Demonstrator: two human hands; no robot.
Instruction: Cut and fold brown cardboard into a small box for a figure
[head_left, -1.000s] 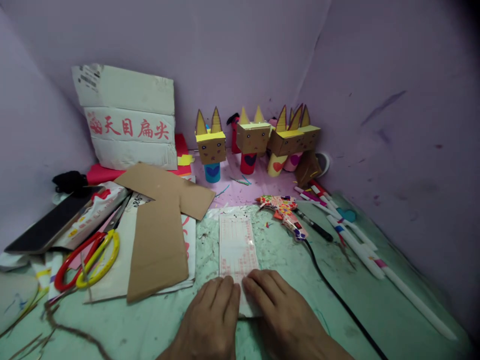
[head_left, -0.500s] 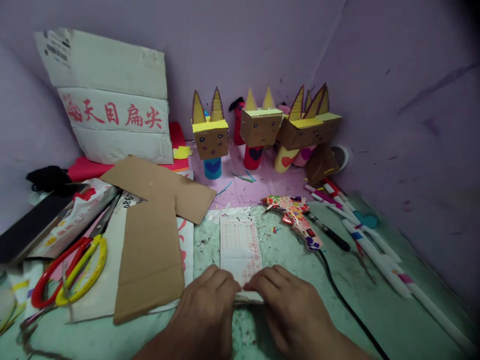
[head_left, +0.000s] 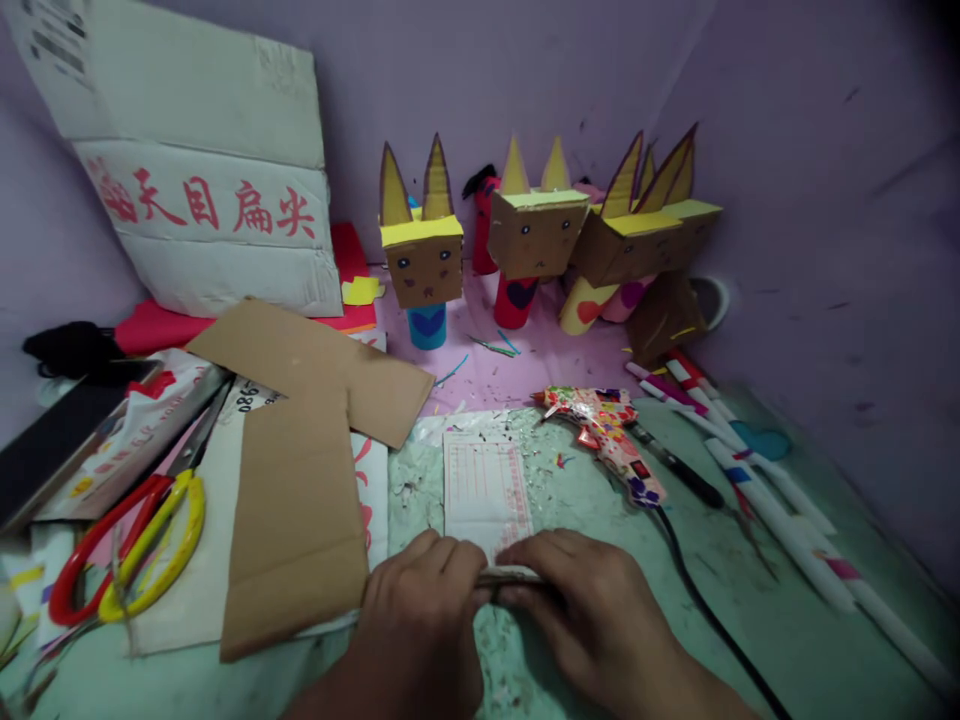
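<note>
Both hands grip a small piece of cardboard (head_left: pixel 514 577), seen nearly edge-on just above the table. My left hand (head_left: pixel 424 615) is closed round its left end, with the fingertips on top. On the right end, the fingers of my right hand (head_left: pixel 592 605) press from above and the thumb from below. Most of the piece is hidden by the hands. Just beyond it a printed white paper slip (head_left: pixel 484 490) lies flat on the green table. Left of my left hand are brown cardboard pieces (head_left: pixel 300 520). A flower-patterned glue gun (head_left: pixel 607 430) lies ahead of my right hand.
Several cardboard-headed figures (head_left: pixel 424 260) with pointed ears stand at the back. Scissors (head_left: pixel 157 545) with red and yellow handles lie at left, below a large white cardboard sheet (head_left: pixel 217 160). Markers (head_left: pixel 780 520) and a black cord (head_left: pixel 697 590) are on the right.
The cardboard piece between the hands has tilted up so its edge faces me, and the right-hand grip has shifted. The camera view has moved slightly closer.
</note>
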